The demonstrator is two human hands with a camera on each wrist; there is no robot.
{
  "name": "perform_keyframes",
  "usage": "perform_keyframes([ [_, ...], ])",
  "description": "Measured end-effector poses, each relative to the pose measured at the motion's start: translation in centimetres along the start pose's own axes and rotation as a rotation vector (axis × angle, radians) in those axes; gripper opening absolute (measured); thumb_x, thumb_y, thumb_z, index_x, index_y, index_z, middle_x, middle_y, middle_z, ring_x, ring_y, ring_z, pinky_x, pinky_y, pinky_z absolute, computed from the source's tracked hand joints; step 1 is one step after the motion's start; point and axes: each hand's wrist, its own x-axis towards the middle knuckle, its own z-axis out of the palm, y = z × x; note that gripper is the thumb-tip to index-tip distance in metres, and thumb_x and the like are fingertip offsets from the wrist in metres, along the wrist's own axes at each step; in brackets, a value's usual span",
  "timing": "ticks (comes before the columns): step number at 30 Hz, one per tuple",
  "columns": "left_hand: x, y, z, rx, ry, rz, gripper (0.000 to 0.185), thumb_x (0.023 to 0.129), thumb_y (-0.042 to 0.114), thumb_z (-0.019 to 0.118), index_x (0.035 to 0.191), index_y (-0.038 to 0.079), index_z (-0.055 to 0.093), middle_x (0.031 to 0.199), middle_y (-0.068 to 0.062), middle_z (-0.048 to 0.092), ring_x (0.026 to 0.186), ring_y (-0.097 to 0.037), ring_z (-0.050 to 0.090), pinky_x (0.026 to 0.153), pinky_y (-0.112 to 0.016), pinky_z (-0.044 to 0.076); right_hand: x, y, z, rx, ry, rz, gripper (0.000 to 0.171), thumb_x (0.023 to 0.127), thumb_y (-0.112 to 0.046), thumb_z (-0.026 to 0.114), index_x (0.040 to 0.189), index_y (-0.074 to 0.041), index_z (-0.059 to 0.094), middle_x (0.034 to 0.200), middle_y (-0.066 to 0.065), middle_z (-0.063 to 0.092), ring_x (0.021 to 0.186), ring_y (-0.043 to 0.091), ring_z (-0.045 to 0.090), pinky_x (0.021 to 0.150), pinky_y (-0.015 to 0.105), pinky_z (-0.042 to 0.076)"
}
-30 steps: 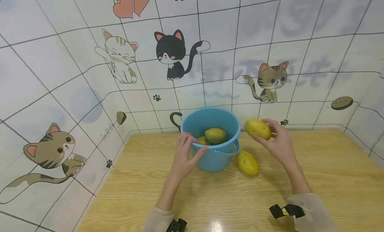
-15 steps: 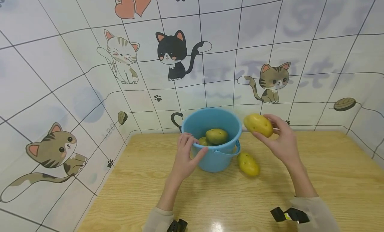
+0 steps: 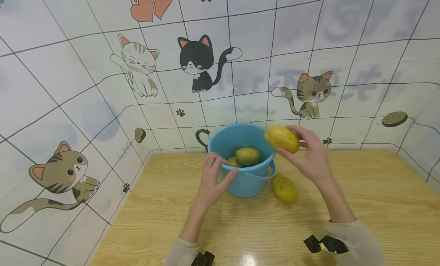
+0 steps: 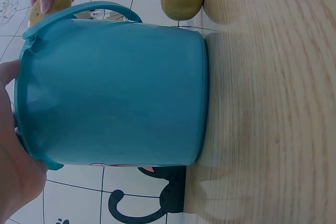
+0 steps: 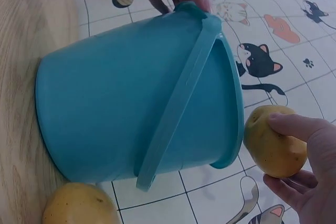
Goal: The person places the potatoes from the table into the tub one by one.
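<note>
A light blue bucket (image 3: 245, 185) stands upright on the wooden table, its handle folded down. My left hand (image 3: 211, 184) grips the near left rim, fingers over the edge and thumb outside. Between the thumb and fingers of my right hand (image 3: 311, 157) is a yellow potato (image 3: 282, 139), raised at the bucket's right rim. The right wrist view has this potato (image 5: 275, 142) just beyond the bucket's mouth. Inside the bucket lies a greener potato (image 3: 248, 156), with another potato (image 3: 233, 162) partly hidden under it. One more potato (image 3: 284, 188) rests on the table right of the bucket.
Behind the table (image 3: 151, 212) rises a white wall covering (image 3: 251, 78) with grid lines and printed cats. Another wall (image 3: 62, 117) closes off the left side. The bucket stands close to the back wall.
My right hand has carried its potato left and slightly up, from beside the bucket to its right rim. The left hand keeps its hold on the rim.
</note>
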Motion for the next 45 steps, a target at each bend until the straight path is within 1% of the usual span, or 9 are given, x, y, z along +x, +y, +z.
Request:
perform_keyframes([
  [5, 0.0, -0.1, 0.0, 0.001, 0.004, 0.011, 0.022, 0.094, 0.03, 0.068, 0.092, 0.011, 0.056, 0.1, -0.002, 0.048, 0.112, -0.025, 0.041, 0.1, -0.05, 0.032, 0.4, -0.7, 0.7, -0.003, -0.029, -0.051, 0.066, 0.075, -0.009, 0.089, 0.135, -0.008, 0.06, 0.124, 0.008, 0.064, 0.105, 0.019, 0.057, 0.085, 0.013, 0.042],
  [12, 0.1, -0.1, 0.0, 0.001, 0.0, 0.016, 0.022, 0.094, 0.03, 0.068, 0.093, 0.011, 0.056, 0.101, -0.002, 0.048, 0.111, -0.025, 0.041, 0.1, -0.049, 0.032, 0.5, -1.1, 1.7, 0.006, -0.067, -0.101, 0.068, 0.075, -0.009, 0.09, 0.136, -0.009, 0.06, 0.125, 0.009, 0.063, 0.106, 0.02, 0.058, 0.083, 0.019, 0.046],
  [18, 0.1, -0.2, 0.0, 0.002, -0.001, 0.01, 0.021, 0.093, 0.029, 0.069, 0.092, 0.012, 0.057, 0.1, -0.001, 0.048, 0.112, -0.024, 0.041, 0.1, -0.049, 0.032, 0.7, -1.4, 2.6, 0.013, -0.082, -0.154, 0.068, 0.073, -0.01, 0.091, 0.134, -0.008, 0.061, 0.126, 0.01, 0.063, 0.108, 0.022, 0.059, 0.083, 0.029, 0.051],
  [24, 0.1, -0.2, 0.0, 0.002, -0.001, 0.016, 0.022, 0.094, 0.03, 0.069, 0.093, 0.012, 0.057, 0.101, -0.001, 0.048, 0.112, -0.024, 0.041, 0.101, -0.049, 0.032, 0.9, -1.7, 3.4, 0.028, -0.126, -0.174, 0.065, 0.076, -0.009, 0.089, 0.135, -0.008, 0.06, 0.128, 0.011, 0.062, 0.111, 0.025, 0.058, 0.083, 0.037, 0.054],
  [29, 0.1, -0.2, 0.0, 0.002, 0.0, 0.019, 0.022, 0.094, 0.03, 0.068, 0.093, 0.011, 0.057, 0.1, -0.002, 0.048, 0.112, -0.024, 0.041, 0.1, -0.049, 0.032, 0.8, -1.7, 3.9, 0.038, -0.153, -0.173, 0.065, 0.078, -0.008, 0.087, 0.136, -0.009, 0.059, 0.128, 0.012, 0.061, 0.109, 0.026, 0.058, 0.083, 0.037, 0.052],
  [33, 0.0, -0.1, 0.0, 0.003, -0.013, -0.003, 0.023, 0.094, 0.031, 0.068, 0.094, 0.011, 0.057, 0.101, -0.002, 0.048, 0.115, -0.025, 0.04, 0.101, -0.049, 0.032, 0.7, -1.6, 4.3, 0.043, -0.165, -0.169, 0.064, 0.079, -0.009, 0.087, 0.136, -0.01, 0.059, 0.128, 0.011, 0.061, 0.108, 0.025, 0.058, 0.083, 0.035, 0.049],
  [36, 0.0, -0.1, 0.0, 0.004, -0.017, -0.008, 0.023, 0.094, 0.031, 0.068, 0.094, 0.011, 0.057, 0.102, -0.003, 0.048, 0.115, -0.025, 0.04, 0.102, -0.05, 0.032, 0.8, -1.6, 4.6, 0.054, -0.155, -0.187, 0.058, 0.08, -0.007, 0.086, 0.133, -0.007, 0.061, 0.125, 0.011, 0.062, 0.106, 0.025, 0.059, 0.083, 0.034, 0.051],
  [41, 0.0, -0.1, 0.0, 0.005, -0.008, 0.004, 0.022, 0.094, 0.03, 0.068, 0.093, 0.011, 0.057, 0.101, -0.002, 0.048, 0.115, -0.025, 0.04, 0.102, -0.05, 0.032, 0.9, -1.8, 4.9, 0.08, -0.123, -0.213, 0.042, 0.084, 0.002, 0.079, 0.123, -0.002, 0.065, 0.118, 0.011, 0.064, 0.099, 0.023, 0.062, 0.081, 0.038, 0.056],
  [45, 0.0, -0.2, 0.0, 0.0, -0.011, 0.001, 0.022, 0.095, 0.03, 0.068, 0.093, 0.012, 0.057, 0.101, -0.001, 0.048, 0.115, -0.024, 0.04, 0.102, -0.05, 0.031, 0.9, -1.9, 4.8, 0.082, -0.116, -0.215, 0.038, 0.084, 0.003, 0.078, 0.12, -0.003, 0.067, 0.116, 0.011, 0.065, 0.097, 0.022, 0.062, 0.08, 0.038, 0.056],
])
